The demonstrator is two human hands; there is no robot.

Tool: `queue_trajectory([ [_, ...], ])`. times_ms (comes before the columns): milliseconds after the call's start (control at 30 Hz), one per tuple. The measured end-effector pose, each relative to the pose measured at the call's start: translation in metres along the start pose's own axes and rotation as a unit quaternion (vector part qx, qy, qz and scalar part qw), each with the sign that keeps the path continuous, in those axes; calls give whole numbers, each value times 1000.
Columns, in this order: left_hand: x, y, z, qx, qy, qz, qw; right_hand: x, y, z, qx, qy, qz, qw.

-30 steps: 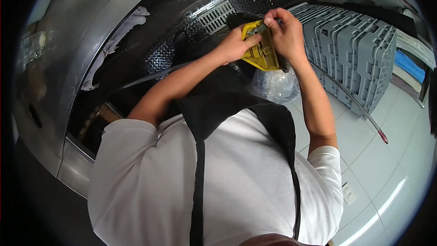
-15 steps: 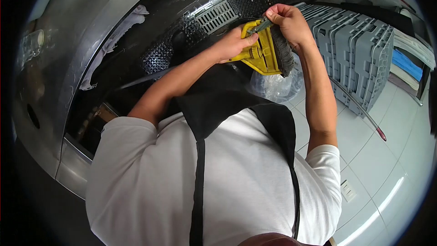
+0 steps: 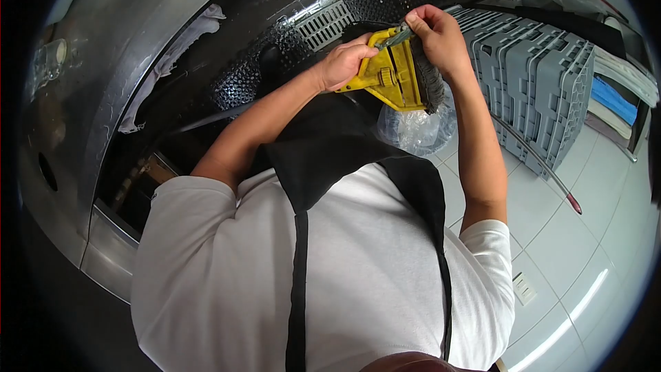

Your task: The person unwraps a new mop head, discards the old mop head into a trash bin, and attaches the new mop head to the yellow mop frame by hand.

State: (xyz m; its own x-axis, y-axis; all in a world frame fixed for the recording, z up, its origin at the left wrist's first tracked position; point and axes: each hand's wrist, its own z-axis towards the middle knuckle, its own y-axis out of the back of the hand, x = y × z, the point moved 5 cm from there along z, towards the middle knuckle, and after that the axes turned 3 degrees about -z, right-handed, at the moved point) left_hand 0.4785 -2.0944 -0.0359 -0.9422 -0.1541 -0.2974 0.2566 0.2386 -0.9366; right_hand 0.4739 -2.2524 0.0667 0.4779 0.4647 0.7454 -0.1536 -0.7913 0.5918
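Note:
A yellow brush head (image 3: 399, 83) with dark grey bristles (image 3: 430, 84) is held up in front of my chest. My left hand (image 3: 344, 65) grips its yellow frame at the left side, with the thumb on the near end of a dark green strip (image 3: 394, 39). That strip lies along the frame's upper edge. My right hand (image 3: 434, 31) pinches the strip's other end at the top right corner, above the bristles. Part of a long handle (image 3: 213, 119) shows behind my left forearm.
Grey folded crates (image 3: 530, 76) stand at the right, with a red-tipped rod (image 3: 544, 165) beside them. A clear plastic bag (image 3: 416, 131) is below the brush. A floor drain grate (image 3: 323, 25) and wet black mat (image 3: 237, 86) lie beyond. Steel equipment (image 3: 76, 117) lines the left.
My left hand has shifted slightly left along the yellow frame, uncovering more of it and the strip's near end. My right hand still pinches the strip.

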Motion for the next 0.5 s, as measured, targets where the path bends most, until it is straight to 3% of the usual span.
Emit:
queue_trajectory([
  [67,1,1,1,-4,-8,9,1000,22,2,-14,-81,92,-43,992],
  [100,2,2,2,-7,-9,7,1000,40,5,-21,-98,245,-158,952],
  [133,2,2,2,-10,-9,6,1000,46,0,-27,-83,270,-231,931],
  [233,4,5,3,-1,2,17,1000,51,-22,-44,-58,315,-403,857],
  [367,7,6,3,5,-18,71,997,46,-29,-46,-89,341,-427,832],
  [500,7,4,2,-6,-33,112,993,34,-27,-53,-118,338,-402,842],
])
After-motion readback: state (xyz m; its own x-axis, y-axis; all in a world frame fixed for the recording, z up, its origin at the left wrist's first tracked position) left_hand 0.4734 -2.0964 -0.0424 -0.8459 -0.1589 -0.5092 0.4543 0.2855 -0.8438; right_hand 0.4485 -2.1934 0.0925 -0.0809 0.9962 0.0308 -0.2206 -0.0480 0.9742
